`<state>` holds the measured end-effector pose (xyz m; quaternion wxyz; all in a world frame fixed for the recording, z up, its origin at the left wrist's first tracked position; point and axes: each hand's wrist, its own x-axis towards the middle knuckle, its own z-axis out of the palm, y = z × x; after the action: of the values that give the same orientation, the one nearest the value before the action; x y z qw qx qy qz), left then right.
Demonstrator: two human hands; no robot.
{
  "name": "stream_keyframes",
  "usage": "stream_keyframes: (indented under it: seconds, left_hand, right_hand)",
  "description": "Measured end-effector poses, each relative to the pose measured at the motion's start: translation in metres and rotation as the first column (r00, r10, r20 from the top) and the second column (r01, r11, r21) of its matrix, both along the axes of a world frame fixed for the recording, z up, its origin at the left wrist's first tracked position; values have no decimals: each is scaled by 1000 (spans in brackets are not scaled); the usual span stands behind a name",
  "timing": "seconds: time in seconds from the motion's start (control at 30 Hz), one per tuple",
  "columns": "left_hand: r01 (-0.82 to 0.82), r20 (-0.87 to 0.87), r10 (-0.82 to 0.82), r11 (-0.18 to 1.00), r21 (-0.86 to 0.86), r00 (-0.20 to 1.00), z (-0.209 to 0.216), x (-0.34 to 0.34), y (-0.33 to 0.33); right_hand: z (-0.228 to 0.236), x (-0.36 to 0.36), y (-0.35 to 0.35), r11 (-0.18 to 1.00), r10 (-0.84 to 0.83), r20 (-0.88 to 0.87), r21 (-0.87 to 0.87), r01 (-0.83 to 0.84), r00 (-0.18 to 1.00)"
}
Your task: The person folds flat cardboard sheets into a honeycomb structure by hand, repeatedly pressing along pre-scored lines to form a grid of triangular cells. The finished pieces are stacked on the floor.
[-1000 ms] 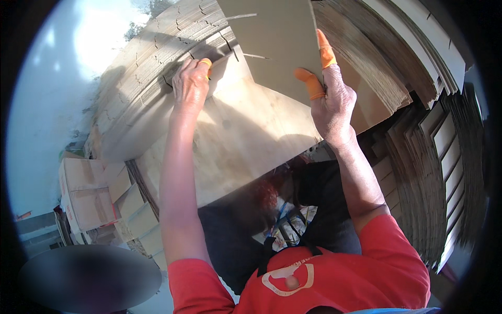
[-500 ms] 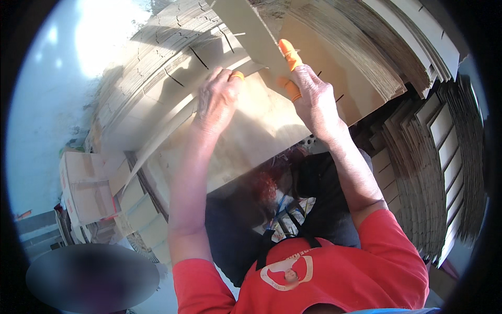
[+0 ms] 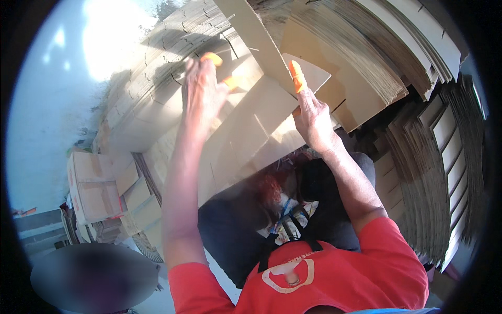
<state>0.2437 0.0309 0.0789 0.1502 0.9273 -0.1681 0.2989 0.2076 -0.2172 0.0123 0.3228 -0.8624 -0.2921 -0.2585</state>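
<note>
My right hand [image 3: 315, 119], with an orange finger cover on it, is closed on the edge of a slotted cardboard strip [image 3: 257, 39] that stands up at a slant. Below that strip, a wider cardboard sheet [image 3: 246, 138] with slits lies over my knees and meets its lower end. My left hand [image 3: 201, 91], slightly blurred, is held above the sheet's left side. Its orange-covered finger and thumb are spread apart with nothing between them. A small cardboard flap [image 3: 308, 73] shows behind my right fingertips.
Slotted cardboard stacks [image 3: 151, 73] rise at the far left beside a pale wall [image 3: 47, 115]. Another stack [image 3: 355, 57] lies at the far right, with folded cardboard bundles [image 3: 423, 172] nearer on that side. A cardboard box [image 3: 94, 186] stands at the left.
My left hand has lifted off the cardboard and moved slightly left, its fingers spreading. The slit sheet now lies across the front, and the strip in my right hand has shifted right and nearer.
</note>
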Motion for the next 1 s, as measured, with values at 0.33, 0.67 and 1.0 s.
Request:
stream_keyframes:
  seconds: [0.33,0.67,1.0]
  left_hand:
    - [-308,-82,351,894,326,933,-51,92,35]
    - [-31,100,11,979,200,995,-48,69,38]
    - [2,26,-6,991,136,1000,-48,42,28]
  right_hand:
    - [0,1,0,999,20,-27,-30,-21,999]
    - [0,1,-2,998,56,47,5,-56,997]
    - [14,-7,-8,998,67,36,-22,-67,997]
